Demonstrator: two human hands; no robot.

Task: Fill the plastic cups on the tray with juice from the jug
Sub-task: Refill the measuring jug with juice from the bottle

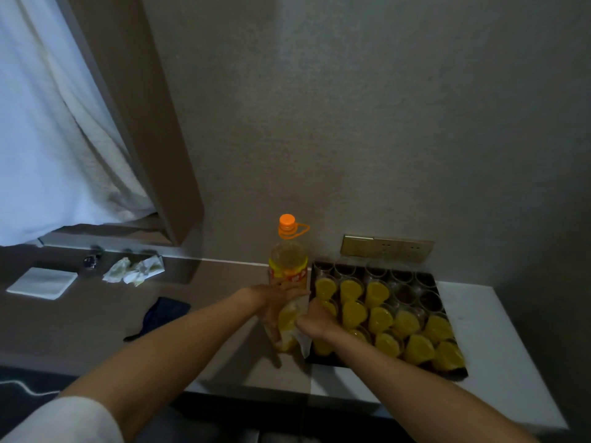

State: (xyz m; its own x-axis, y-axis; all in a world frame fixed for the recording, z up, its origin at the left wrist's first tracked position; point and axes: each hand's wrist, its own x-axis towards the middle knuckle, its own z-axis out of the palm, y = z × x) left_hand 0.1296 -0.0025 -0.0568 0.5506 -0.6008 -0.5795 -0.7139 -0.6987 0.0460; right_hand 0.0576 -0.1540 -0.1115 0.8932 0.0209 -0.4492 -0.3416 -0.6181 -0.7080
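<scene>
1. Head view: both hands are wrapped round a clear jug (pixel 289 324) of orange juice that stands just left of the dark tray (pixel 447 314); the left hand (pixel 271 302) curls about its far left side and the right hand (pixel 315 322) grips its near right side, beside a pale strip that may be the handle
2. A capped juice bottle (pixel 287 254) stands upright just behind the jug, near the wall
3. On the tray most plastic cups (pixel 380 318) hold juice; those at the back right (pixel 428 300) look empty
4. To pour well, I judge the jug should be lifted clear of the full near cups, carried over to the back right, and tipped slowly with one hand steadying its base
5. Spilling onto filled neighbours looks the main risk
</scene>
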